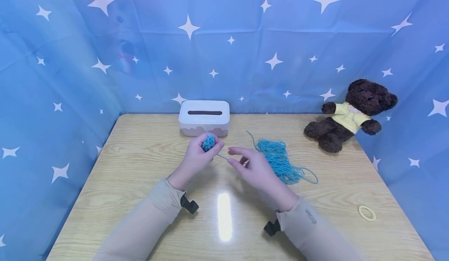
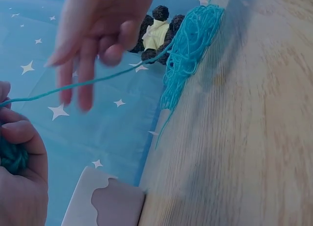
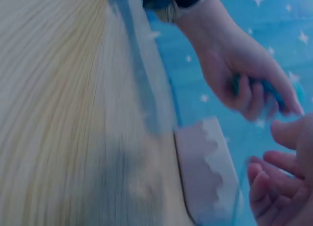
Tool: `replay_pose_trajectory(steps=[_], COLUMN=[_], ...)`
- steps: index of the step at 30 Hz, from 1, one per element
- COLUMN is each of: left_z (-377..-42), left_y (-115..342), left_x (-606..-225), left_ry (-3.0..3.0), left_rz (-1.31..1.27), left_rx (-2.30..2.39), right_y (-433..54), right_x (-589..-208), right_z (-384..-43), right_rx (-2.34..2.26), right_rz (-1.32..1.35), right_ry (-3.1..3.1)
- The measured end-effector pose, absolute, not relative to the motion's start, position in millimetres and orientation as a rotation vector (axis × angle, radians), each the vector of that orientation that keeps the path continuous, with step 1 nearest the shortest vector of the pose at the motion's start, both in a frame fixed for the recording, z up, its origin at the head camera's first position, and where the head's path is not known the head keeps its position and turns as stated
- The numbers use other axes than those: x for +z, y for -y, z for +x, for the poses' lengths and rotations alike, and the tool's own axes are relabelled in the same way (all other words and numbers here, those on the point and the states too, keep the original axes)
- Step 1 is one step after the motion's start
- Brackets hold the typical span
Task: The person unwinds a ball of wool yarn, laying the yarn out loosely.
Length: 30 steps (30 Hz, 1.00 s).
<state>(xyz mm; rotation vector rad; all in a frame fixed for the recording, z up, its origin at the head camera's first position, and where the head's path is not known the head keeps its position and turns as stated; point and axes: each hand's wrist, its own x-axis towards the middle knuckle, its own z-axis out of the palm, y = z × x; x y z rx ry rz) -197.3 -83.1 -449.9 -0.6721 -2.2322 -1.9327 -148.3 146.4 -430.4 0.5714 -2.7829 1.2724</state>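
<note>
My left hand (image 1: 197, 154) grips a small wound ball of turquoise yarn (image 1: 208, 141), its fingers curled round it in front of the tissue box. From that ball a single strand (image 2: 110, 77) runs across to the loose yarn heap (image 1: 277, 157) on the table. My right hand (image 1: 255, 168) is held up between the ball and the heap, thumb and forefinger apart. Blurred in the left wrist view, the right fingers (image 2: 87, 84) extend loosely, and the strand crosses over them. Part of the heap is hidden behind the right hand in the head view.
A white tissue box (image 1: 204, 117) with a dark slot stands at the back of the wooden table (image 1: 140, 198). At the back right sits a brown teddy bear (image 1: 345, 117) in a yellow top. A pale yellow ring (image 1: 366, 213) lies at the right. Blue star-patterned curtains surround the table.
</note>
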Motion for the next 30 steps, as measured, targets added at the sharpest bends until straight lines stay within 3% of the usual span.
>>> replay_pose_trajectory(steps=[10, 30], left_z=[-198.4, -196.5], left_y=[81.9, 85.2], left_x=[-449.9, -449.0], left_ry=[2.219, 2.155], left_rz=[-0.664, -0.764], left_rx=[-1.899, -2.025], right_y=[-125.1, -248.2], right_x=[-430.2, -438.8], right_z=[-155.3, -145.8], right_rx=[1.350, 1.076], right_rz=[0.514, 0.171], right_ry=[2.710, 2.707])
